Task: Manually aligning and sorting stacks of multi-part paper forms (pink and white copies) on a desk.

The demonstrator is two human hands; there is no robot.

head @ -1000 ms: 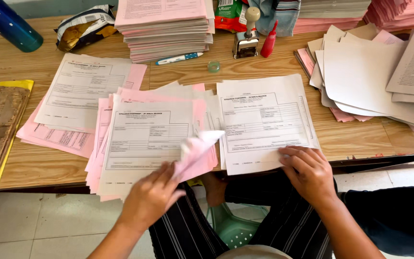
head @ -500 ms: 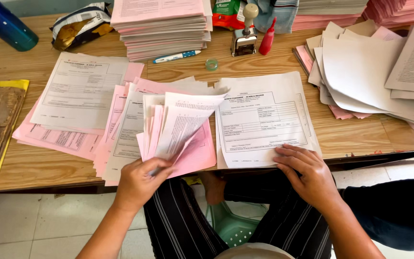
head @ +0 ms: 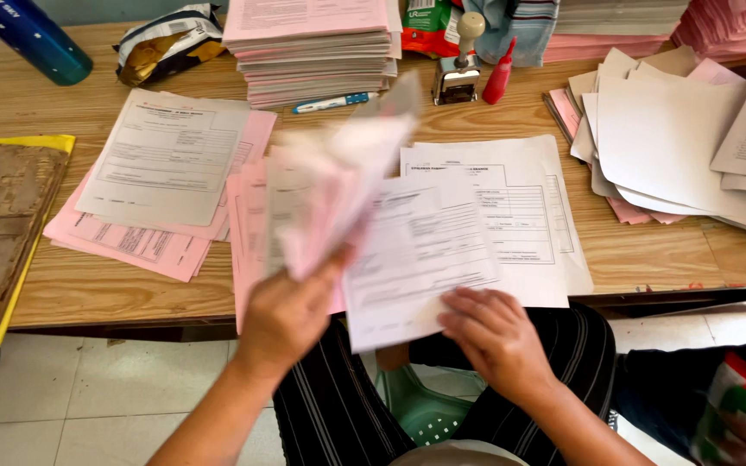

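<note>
— Forms first: where is the batch being worked?

— Lifted off the counter (head: pixel 114 285). The fanned pink and white forms (head: pixel 330 185) are blurred with motion, raised above the spread of sheets at the middle of the near edge. The left hand (head: pixel 291 315) holds them from below, at about 6 o'clock of the fan.

— And its fingers?

— Closed on the lower edge of the fan, thumb side up, as far as the blur lets me judge. The right hand (head: pixel 498 336) lies flat, fingers together and slightly curled, pressing down the near corner of a white printed form (head: pixel 416 250) that overhangs the counter's edge.

— Which step would you call this?

— Sorting or collating, I'd say: one batch leafed through while a single sheet is pinned in place. A sensible next move calls for a firm pinch on the fan so no leaf slips, and steady pressure on the white sheet.

— What lies around?

— A second white form (head: pixel 511 207) under the pinned one, toward 1 o'clock; a pink-and-white pile (head: pixel 161 185) at 10 o'clock; a tall stack of forms (head: pixel 312 52) at 12; a stamp (head: pixel 458 69) and a red bottle (head: pixel 499 76) just beside it; loose blank sheets (head: pixel 675 138) at 2 o'clock.
</note>
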